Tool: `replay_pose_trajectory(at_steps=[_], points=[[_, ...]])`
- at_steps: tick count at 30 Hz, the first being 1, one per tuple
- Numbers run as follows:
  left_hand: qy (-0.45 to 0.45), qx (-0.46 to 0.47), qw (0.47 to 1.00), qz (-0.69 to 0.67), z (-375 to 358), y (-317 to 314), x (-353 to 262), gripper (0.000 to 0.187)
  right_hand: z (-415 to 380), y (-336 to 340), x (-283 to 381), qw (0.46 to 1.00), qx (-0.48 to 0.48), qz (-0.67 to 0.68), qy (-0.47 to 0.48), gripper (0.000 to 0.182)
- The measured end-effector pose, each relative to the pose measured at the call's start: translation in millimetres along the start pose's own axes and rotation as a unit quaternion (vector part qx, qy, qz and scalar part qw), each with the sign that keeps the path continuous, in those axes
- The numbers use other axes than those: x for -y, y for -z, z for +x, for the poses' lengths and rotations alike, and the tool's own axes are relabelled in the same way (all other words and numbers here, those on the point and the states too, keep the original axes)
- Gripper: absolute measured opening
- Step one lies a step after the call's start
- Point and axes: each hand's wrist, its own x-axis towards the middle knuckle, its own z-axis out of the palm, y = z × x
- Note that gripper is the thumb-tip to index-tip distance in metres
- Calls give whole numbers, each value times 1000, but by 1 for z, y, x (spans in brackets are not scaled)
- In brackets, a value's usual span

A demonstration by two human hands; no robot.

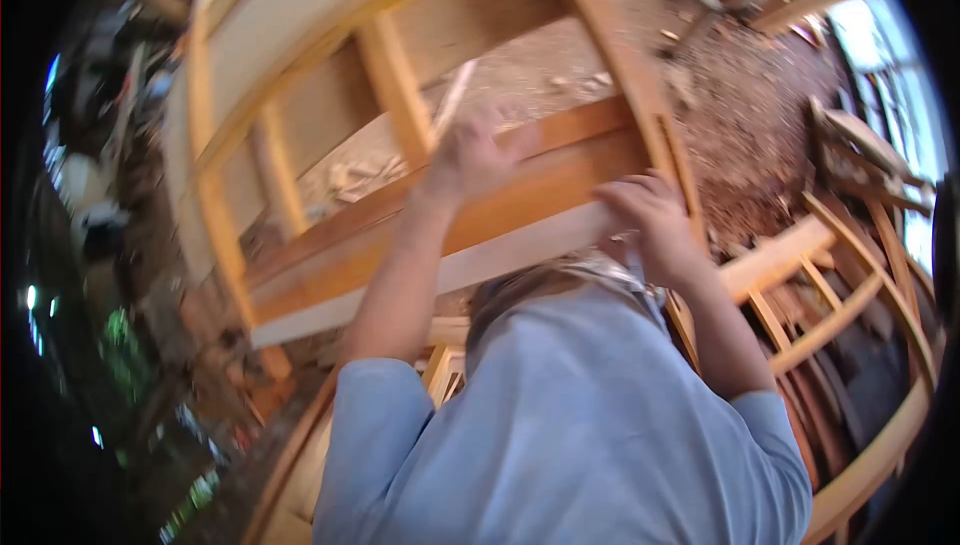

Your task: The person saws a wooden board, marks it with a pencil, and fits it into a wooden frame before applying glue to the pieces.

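A large wooden furniture frame (400, 95) with crossbars lies tilted in front of my body. Along its near side runs a wide orange-brown rail (560, 180), with a pale-edged board (480, 262) at the bottom. My left hand (480, 150) is over the rail near a crossbar, its fingers smeared by motion. At the right end of the pale-edged board, my right hand (650, 217) is closed round the corner, fingers over the top and thumb below. The frame's right post (625, 65) rises just beyond that hand.
Another slatted wooden frame (825, 320) with curved rails stands at the right. Shavings and wood scraps cover the brown ground (750, 125). More pale wooden pieces (445, 370) lie beneath the main frame by my body. Dark clutter (120, 225) fills the left side.
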Motion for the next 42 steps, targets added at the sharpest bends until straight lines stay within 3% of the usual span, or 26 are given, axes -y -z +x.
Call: replay_pose_trajectory(at_steps=[2,4,8,10,11,13,15,17,18,20,22,24,26,36,38,42], points=[[-50,116,992,-12,-72,29,22,59,-7,9,-11,997,14,-61,-37,68],[63,132,987,61,-142,58,39,68,-8,8,-15,995,12,-88,-44,74],[196,9,963,185,-248,84,89,62,-5,-1,-19,995,15,-83,-51,73],[217,58,960,164,-269,91,108,49,6,9,-9,991,73,-100,-57,65],[229,36,959,161,-275,91,112,49,11,10,-10,987,93,-128,-31,58],[160,45,971,174,-272,89,117,43,16,12,-22,984,101,-145,0,57],[166,4,972,166,-271,92,107,44,17,19,-19,981,105,-164,21,56],[176,-39,970,164,-266,109,89,44,26,30,-2,987,130,-74,-51,58],[148,-73,974,157,-263,124,82,44,28,37,-1,989,127,-76,-28,58],[126,-121,972,156,-259,144,68,45,32,53,-11,995,49,86,-16,60],[80,-193,958,197,-239,158,63,47,56,55,-17,997,16,70,13,61],[62,-193,957,206,-220,157,87,48,69,56,-20,998,-14,50,27,61],[101,-139,966,192,-199,152,111,50,90,52,-20,996,-38,-58,59,61],[107,-163,966,170,-173,113,147,48,103,46,-36,996,-34,-75,29,60],[110,-154,968,162,-177,113,149,48,105,43,-34,1000,-9,-29,5,59],[110,-179,963,170,-182,112,161,49,112,32,-35,998,11,-55,43,59]])
